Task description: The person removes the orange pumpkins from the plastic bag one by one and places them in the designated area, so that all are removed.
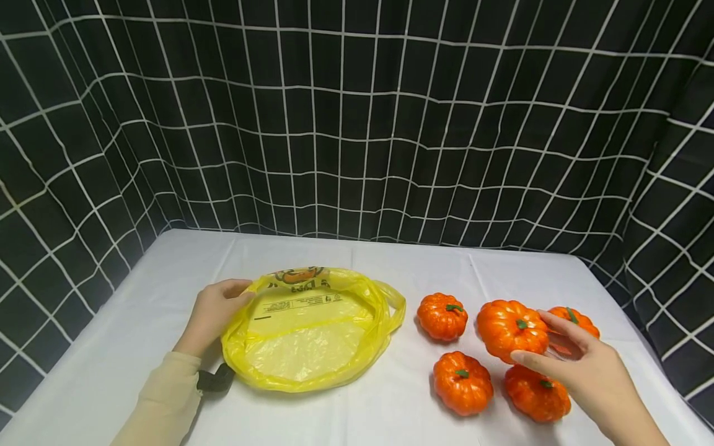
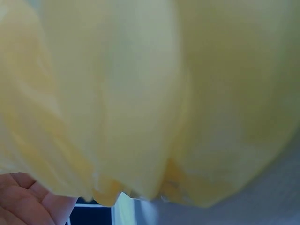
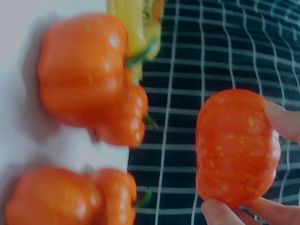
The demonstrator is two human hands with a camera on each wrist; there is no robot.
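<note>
A yellow plastic bag (image 1: pixel 237 356) lies with its mouth spread wide on the white table. My left hand (image 1: pixel 214 313) holds its left rim between thumb and fingers; in the left wrist view the bag's side (image 2: pixel 122 108) hides most of that hand (image 2: pixel 33 201). On the right, my right hand (image 1: pixel 594 368) grips a small orange toy pumpkin (image 1: pixel 510 328) with a green stem. The right wrist view shows this pumpkin (image 3: pixel 236 150) between thumb and fingertips, raised off the table. Around and below it sit other pumpkins (image 1: pixel 463 384), one (image 1: pixel 577 319) partly behind the hand.
A white cloth (image 1: pixel 390 409) covers the table. Black fabric with a white grid (image 1: pixel 357 124) hangs behind it and along both sides. The bag's handle loop (image 1: pixel 397 306) points right toward the nearest pumpkin (image 1: pixel 440 317). A dark strap (image 1: pixel 216 379) is at my left wrist.
</note>
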